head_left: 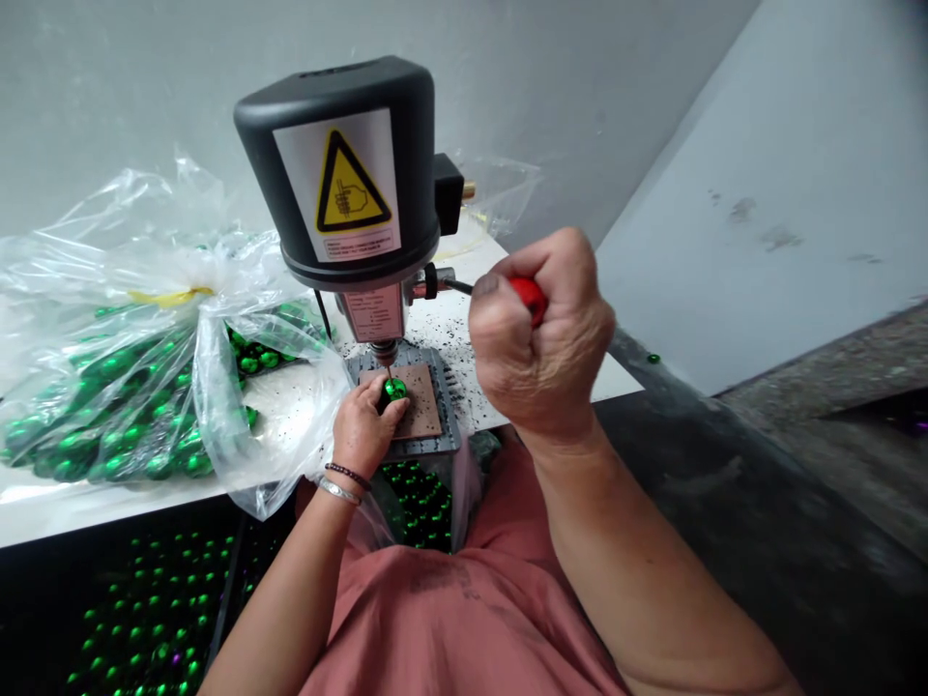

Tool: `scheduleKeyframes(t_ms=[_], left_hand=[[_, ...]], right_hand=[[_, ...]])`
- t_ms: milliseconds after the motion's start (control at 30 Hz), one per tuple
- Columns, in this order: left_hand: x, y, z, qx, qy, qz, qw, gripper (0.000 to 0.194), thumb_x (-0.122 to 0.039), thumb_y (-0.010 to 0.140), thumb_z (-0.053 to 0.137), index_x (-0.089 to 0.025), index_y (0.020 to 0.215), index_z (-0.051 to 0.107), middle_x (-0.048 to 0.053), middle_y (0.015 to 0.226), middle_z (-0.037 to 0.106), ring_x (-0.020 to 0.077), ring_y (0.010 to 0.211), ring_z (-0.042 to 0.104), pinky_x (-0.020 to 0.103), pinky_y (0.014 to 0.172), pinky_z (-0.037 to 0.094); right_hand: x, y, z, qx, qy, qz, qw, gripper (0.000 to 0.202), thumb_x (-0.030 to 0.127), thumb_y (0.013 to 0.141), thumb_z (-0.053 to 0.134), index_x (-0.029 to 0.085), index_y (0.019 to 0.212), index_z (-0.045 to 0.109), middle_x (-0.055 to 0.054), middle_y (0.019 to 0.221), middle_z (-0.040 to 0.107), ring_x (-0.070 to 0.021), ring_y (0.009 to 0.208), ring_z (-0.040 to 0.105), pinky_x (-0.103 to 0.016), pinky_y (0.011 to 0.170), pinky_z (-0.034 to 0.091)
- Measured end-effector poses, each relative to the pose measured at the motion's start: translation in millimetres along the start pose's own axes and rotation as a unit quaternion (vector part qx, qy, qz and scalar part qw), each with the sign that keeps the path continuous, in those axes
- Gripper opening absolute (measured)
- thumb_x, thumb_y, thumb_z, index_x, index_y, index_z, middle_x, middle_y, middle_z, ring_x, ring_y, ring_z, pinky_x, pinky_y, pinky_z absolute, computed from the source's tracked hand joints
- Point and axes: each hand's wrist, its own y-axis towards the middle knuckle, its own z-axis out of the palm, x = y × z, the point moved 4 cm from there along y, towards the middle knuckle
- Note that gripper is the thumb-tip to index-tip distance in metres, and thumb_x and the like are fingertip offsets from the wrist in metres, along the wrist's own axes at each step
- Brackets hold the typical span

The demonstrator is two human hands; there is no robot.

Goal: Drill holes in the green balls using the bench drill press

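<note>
A black drill press [355, 164] with a yellow warning label stands on the white table. Under its thin bit, my left hand [364, 425] pinches a shiny green ball [395, 389] against a brown board [424, 401] on the grey metal base [449, 425]. The bit's tip meets or nearly meets the top of the ball. To the right and higher up, my right hand [543, 333] is wrapped round the red knob [531, 300] of the press's lever.
Clear plastic bags of green balls [116, 416] lie on the table [290, 416] at left. Dark shavings surround the base. Below the table edge are more green balls [152, 609] and an open bag [420, 503] of them. One ball [653, 359] lies at right.
</note>
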Motion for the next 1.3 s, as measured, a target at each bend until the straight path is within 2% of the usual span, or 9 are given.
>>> scheduleKeyframes(t_ms=[167,467,700,933,1033,1133,1167,1233,1300], left_hand=[[-1.2,-0.4,-0.9,0.004,-0.004,0.005,1.000,0.040,-0.036,0.076,0.056,-0.016,0.110,0.059,0.010,0.111,0.062,0.0208,0.105,0.055,0.033,0.092,0.042],[-6.3,-3.0,-4.1,-0.006,-0.006,-0.006,1.000,0.040,-0.033,0.076,0.057,-0.014,0.111,0.058,0.010,0.108,0.064,0.0214,0.102,0.056,0.033,0.091,0.042],[-5.7,-3.3,-4.2,0.002,-0.011,-0.005,1.000,0.042,-0.033,0.076,0.056,-0.010,0.111,0.058,0.014,0.105,0.064,0.0232,0.100,0.057,0.034,0.088,0.043],[-3.8,-3.6,-3.7,-0.005,-0.015,-0.010,1.000,0.039,-0.033,0.075,0.058,-0.017,0.110,0.058,0.009,0.105,0.064,0.0215,0.098,0.058,0.033,0.087,0.043],[-3.1,-4.2,-3.1,-0.006,-0.013,-0.008,1.000,0.039,-0.033,0.075,0.058,-0.017,0.110,0.058,0.009,0.103,0.065,0.0214,0.097,0.058,0.033,0.086,0.044],[-2.6,-4.3,-2.7,-0.011,-0.019,-0.007,1.000,0.038,-0.033,0.074,0.059,-0.018,0.109,0.058,0.009,0.102,0.065,0.0216,0.096,0.058,0.034,0.085,0.044],[-2.6,-4.2,-2.8,-0.014,-0.023,-0.009,1.000,0.038,-0.033,0.074,0.059,-0.018,0.109,0.058,0.008,0.102,0.065,0.0216,0.096,0.058,0.034,0.085,0.044],[-3.0,-4.0,-3.6,-0.016,-0.029,-0.013,0.999,0.035,-0.033,0.073,0.060,-0.019,0.106,0.059,0.008,0.100,0.065,0.0214,0.095,0.058,0.034,0.084,0.044],[-3.3,-4.4,-4.9,-0.012,-0.036,-0.021,0.999,0.033,-0.032,0.072,0.061,-0.019,0.103,0.060,0.007,0.096,0.066,0.0211,0.094,0.058,0.034,0.083,0.044]], right_hand=[[-5.6,-17.4,1.6,-0.012,-0.006,-0.043,0.999,0.008,0.021,0.078,0.040,0.021,0.070,0.041,0.005,0.056,0.041,-0.0053,0.050,0.037,-0.023,0.053,0.039],[-12.8,-34.9,3.0,-0.009,-0.006,-0.028,1.000,0.005,0.022,0.080,0.041,0.022,0.077,0.045,0.003,0.064,0.047,-0.0073,0.056,0.044,-0.024,0.053,0.040],[-14.6,-43.1,5.2,-0.039,0.015,-0.028,0.999,0.009,0.018,0.079,0.041,0.023,0.084,0.047,0.002,0.069,0.049,-0.0086,0.063,0.048,-0.025,0.058,0.043],[-27.0,-61.4,12.4,-0.028,0.069,0.008,0.997,0.015,0.016,0.078,0.040,0.023,0.090,0.047,0.000,0.073,0.051,-0.0111,0.065,0.051,-0.029,0.062,0.045],[-29.5,-67.5,13.0,-0.036,0.083,0.003,0.996,0.016,0.017,0.078,0.040,0.023,0.091,0.047,0.000,0.075,0.052,-0.0116,0.068,0.053,-0.030,0.063,0.045],[-19.6,-48.5,11.0,-0.053,0.077,-0.006,0.996,0.010,0.018,0.079,0.041,0.022,0.087,0.047,0.002,0.071,0.051,-0.0090,0.062,0.049,-0.026,0.061,0.042],[-14.4,-35.3,11.0,-0.057,0.072,-0.007,0.996,0.007,0.019,0.080,0.041,0.021,0.082,0.047,0.002,0.068,0.050,-0.0083,0.060,0.047,-0.025,0.060,0.040],[-4.6,-1.7,11.5,-0.091,0.018,-0.009,0.996,0.013,0.023,0.082,0.040,0.020,0.070,0.043,0.002,0.064,0.046,-0.0078,0.059,0.043,-0.023,0.057,0.035],[-2.4,35.6,21.4,-0.052,0.004,0.029,0.998,0.024,0.029,0.082,0.038,0.019,0.061,0.034,0.004,0.055,0.035,-0.0065,0.053,0.033,-0.024,0.056,0.030]])
